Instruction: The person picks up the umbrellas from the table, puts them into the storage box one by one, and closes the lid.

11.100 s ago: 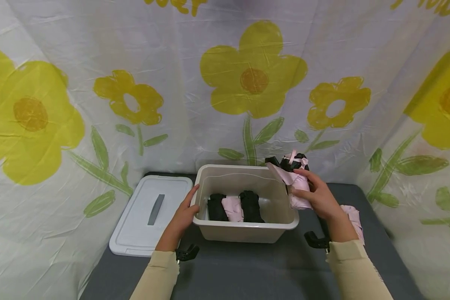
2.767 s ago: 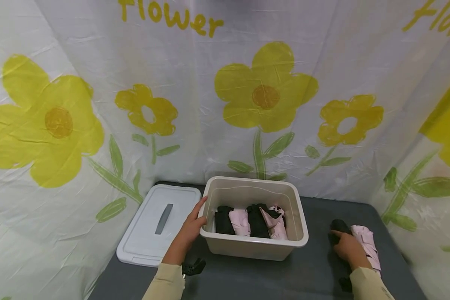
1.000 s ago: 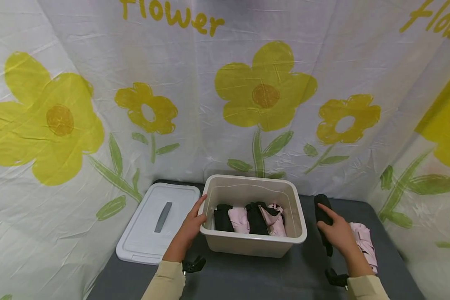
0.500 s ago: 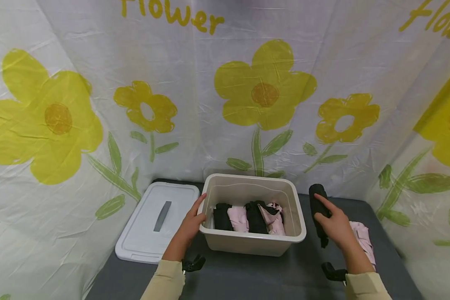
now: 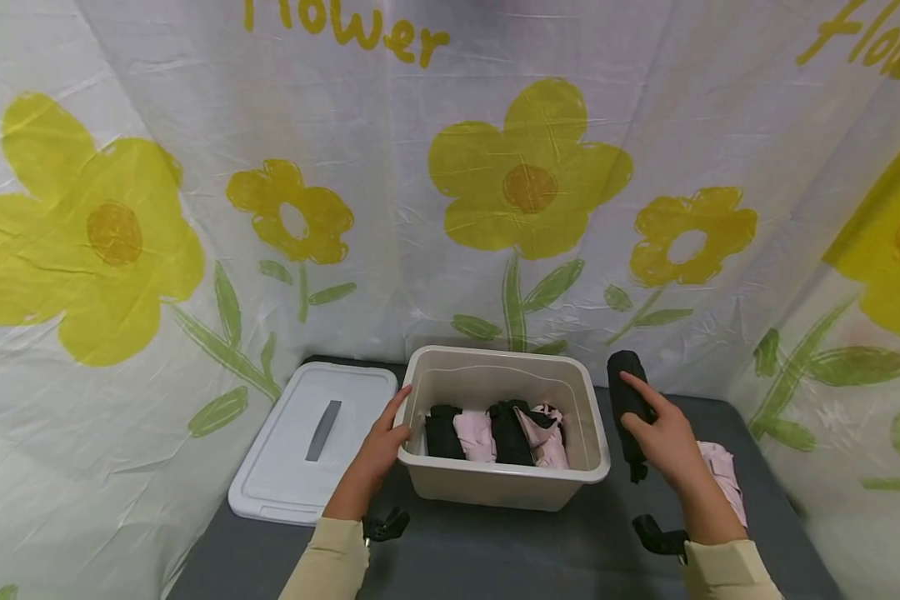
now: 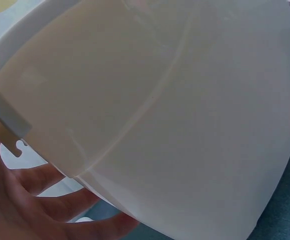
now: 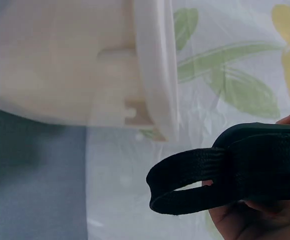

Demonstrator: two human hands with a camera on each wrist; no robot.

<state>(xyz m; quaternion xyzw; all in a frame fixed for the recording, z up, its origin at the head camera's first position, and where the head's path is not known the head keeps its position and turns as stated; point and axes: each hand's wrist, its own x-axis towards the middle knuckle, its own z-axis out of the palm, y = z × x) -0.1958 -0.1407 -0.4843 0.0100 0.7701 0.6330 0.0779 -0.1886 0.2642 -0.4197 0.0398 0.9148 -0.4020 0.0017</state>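
Observation:
A beige plastic bin (image 5: 495,485) stands mid-table in the head view, without its lid. My left hand (image 5: 378,446) grips its left rim; in the left wrist view the fingers (image 6: 65,202) curve along the outside of the wall (image 6: 149,125). Held in my right hand (image 5: 663,437), to the right of the bin, is a black folded umbrella (image 5: 626,372), upper end tilted away. The right wrist view shows its strap loop (image 7: 182,202) near the bin's rim (image 7: 156,65). Inside the bin lie several folded umbrellas side by side: black (image 5: 444,433), pink (image 5: 476,437), black (image 5: 507,433) and pink-and-black (image 5: 551,450).
A white lid (image 5: 288,442) with a grey handle lies left of the bin. Another pink folded umbrella (image 5: 726,475) lies on the dark table (image 5: 510,554), partly behind the right forearm. A flower-printed curtain (image 5: 390,275) rises behind and on both sides.
A pink-and-black umbrella went into the bin earlier. My right hand then took the black umbrella from the table and has lifted it up and leftward toward the bin. The left hand stays on the rim.

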